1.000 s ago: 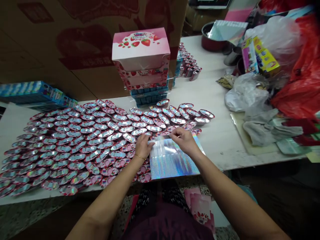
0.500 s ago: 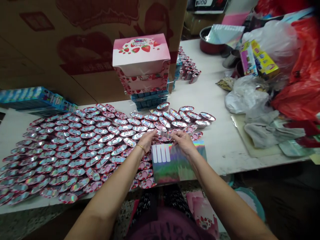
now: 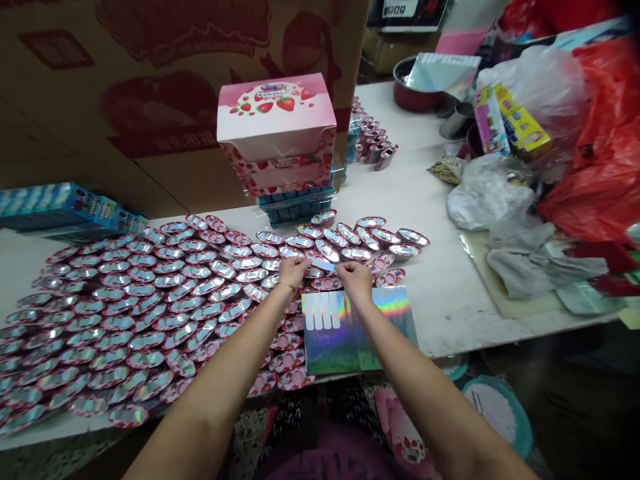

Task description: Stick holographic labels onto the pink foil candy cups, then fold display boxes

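Note:
My left hand (image 3: 294, 272) and my right hand (image 3: 356, 279) pinch the two ends of a small shiny strip (image 3: 321, 263), stretched between them above the containers. Under and beside them stand many small oval containers (image 3: 180, 307) with silvery tops and red-pink rims, packed in rows over the left and middle of the table. Some tops show a pink round part. Just below my hands lies a holographic sheet (image 3: 330, 347) with several white strips at its upper left, partly covered by my right forearm.
Stacked pink strawberry boxes (image 3: 277, 113) stand behind the containers, before a large brown carton (image 3: 165, 87). Blue boxes (image 3: 55, 207) lie at the left. At the right are plastic bags (image 3: 580, 153), a grey cloth (image 3: 540, 260) and a dark red pot (image 3: 420, 93).
My hands have drawn slightly closer together, and the strip between them now shows more clearly. The view has shifted a little.

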Demonstrator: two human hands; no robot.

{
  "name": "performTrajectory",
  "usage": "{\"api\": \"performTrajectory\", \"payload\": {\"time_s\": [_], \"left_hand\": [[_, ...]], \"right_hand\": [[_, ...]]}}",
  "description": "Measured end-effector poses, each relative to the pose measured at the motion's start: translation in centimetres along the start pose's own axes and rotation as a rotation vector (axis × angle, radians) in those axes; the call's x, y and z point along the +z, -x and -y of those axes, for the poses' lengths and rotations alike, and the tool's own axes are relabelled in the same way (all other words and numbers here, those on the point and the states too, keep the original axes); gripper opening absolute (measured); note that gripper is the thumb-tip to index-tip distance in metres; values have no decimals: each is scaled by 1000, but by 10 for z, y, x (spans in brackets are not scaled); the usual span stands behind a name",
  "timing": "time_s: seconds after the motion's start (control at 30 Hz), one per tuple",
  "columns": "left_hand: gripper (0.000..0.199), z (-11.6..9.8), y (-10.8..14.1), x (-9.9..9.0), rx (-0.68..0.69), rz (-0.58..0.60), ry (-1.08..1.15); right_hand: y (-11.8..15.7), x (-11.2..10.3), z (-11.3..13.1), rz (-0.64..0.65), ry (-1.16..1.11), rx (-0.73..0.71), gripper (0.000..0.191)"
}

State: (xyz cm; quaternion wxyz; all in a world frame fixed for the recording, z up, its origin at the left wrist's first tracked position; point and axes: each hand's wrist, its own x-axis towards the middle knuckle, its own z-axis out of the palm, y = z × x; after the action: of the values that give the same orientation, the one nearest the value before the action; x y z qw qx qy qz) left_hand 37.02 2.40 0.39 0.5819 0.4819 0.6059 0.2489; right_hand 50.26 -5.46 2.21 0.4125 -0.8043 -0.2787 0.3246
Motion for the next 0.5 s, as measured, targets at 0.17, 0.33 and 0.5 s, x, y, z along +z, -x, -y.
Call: {"api": "performTrajectory", "payload": {"time_s": [0.17, 0.33, 0.5], "left_hand": [[18, -4, -25, 3, 222, -180, -537], [17, -7, -29, 7, 284, -185, -761], [15, -5, -34, 10, 299, -191, -764]], "right_hand": [[-8, 38, -8, -248, 299, -132, 21], [-9, 54, -18, -382, 264, -286, 30], [-10, 51, -16, -342, 412, -293, 17]]}}
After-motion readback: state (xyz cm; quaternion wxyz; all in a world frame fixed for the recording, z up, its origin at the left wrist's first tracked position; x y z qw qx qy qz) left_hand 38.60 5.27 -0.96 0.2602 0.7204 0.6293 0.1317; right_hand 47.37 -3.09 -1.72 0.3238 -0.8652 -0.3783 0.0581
